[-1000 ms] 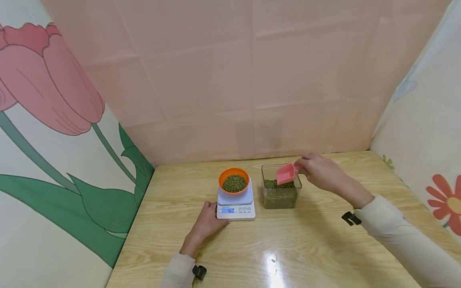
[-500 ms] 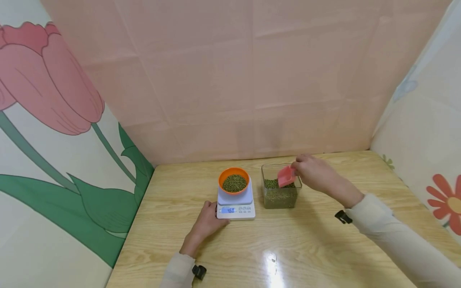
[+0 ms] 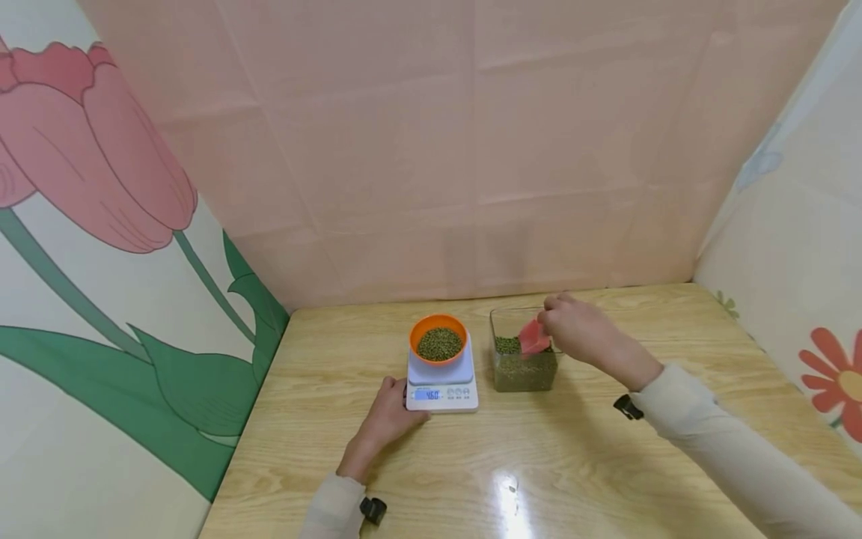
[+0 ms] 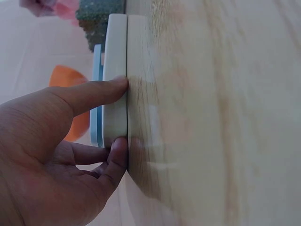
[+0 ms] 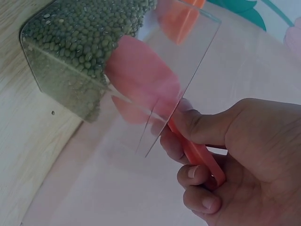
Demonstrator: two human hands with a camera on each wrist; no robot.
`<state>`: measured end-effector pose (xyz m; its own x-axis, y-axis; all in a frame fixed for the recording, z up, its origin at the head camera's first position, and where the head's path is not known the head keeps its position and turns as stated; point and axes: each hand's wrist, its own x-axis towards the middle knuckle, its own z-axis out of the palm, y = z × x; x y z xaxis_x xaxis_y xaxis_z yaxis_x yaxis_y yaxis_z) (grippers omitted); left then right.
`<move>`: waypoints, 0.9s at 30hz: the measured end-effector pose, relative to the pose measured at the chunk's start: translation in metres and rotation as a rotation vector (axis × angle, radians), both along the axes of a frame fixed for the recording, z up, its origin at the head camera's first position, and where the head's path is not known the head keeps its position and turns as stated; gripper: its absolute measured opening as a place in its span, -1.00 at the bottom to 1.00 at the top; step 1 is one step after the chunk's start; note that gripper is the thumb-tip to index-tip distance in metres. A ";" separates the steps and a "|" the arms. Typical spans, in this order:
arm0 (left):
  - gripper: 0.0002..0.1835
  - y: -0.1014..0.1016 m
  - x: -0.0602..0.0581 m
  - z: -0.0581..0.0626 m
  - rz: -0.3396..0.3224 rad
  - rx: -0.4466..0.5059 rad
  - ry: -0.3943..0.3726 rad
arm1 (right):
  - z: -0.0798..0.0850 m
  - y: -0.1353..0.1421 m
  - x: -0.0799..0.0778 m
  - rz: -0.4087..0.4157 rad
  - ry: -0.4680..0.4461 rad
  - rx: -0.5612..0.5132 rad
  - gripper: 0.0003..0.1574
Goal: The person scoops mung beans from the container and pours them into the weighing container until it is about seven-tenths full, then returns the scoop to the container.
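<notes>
My right hand (image 3: 581, 333) grips the handle of a pink scoop (image 3: 533, 338), its blade tilted down into green mung beans (image 5: 84, 44). The beans partly fill a clear square container (image 3: 525, 374). In the right wrist view, the scoop (image 5: 141, 70) shows through the clear wall, its tip against the beans. My left hand (image 3: 389, 415) holds the near left corner of a white kitchen scale (image 3: 458, 403); in the left wrist view the thumb lies along one edge and fingers touch the adjoining side. An orange bowl (image 3: 419, 329) with mung beans stands on the scale, whose lit display reads about 460.
The wooden table (image 3: 323, 352) meets a pink cloth backdrop (image 3: 377, 254) behind the scale and container. Walls with printed flowers stand at left and right. One loose bean (image 5: 53, 113) lies on the table by the container.
My right hand has moved left and slightly down, lowering and tipping the scoop from above the beans into them. The left hand, scale and bowl stay put.
</notes>
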<state>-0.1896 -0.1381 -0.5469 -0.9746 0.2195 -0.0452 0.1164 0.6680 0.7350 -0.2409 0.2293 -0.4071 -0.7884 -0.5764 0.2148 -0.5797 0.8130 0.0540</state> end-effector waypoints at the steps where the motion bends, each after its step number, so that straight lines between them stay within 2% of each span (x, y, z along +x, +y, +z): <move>1: -0.26 0.000 0.000 0.000 -0.001 -0.001 0.003 | 0.000 -0.001 0.000 0.000 0.000 0.001 -0.89; 9: -0.29 0.000 0.001 0.000 -0.002 0.009 0.003 | -0.005 -0.006 -0.005 -0.034 -0.012 0.039 -0.90; 16: -0.28 0.000 0.001 0.001 0.000 0.012 0.000 | -0.008 -0.011 -0.006 -0.021 0.013 0.036 -0.91; 27: -0.28 0.000 0.000 0.001 -0.004 0.023 0.007 | -0.016 -0.016 -0.010 -0.031 -0.006 0.039 -0.94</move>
<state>-0.1892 -0.1378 -0.5455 -0.9740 0.2241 -0.0332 0.1241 0.6505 0.7493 -0.2512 0.2131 -0.4234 -0.8075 -0.5592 0.1878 -0.5544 0.8282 0.0822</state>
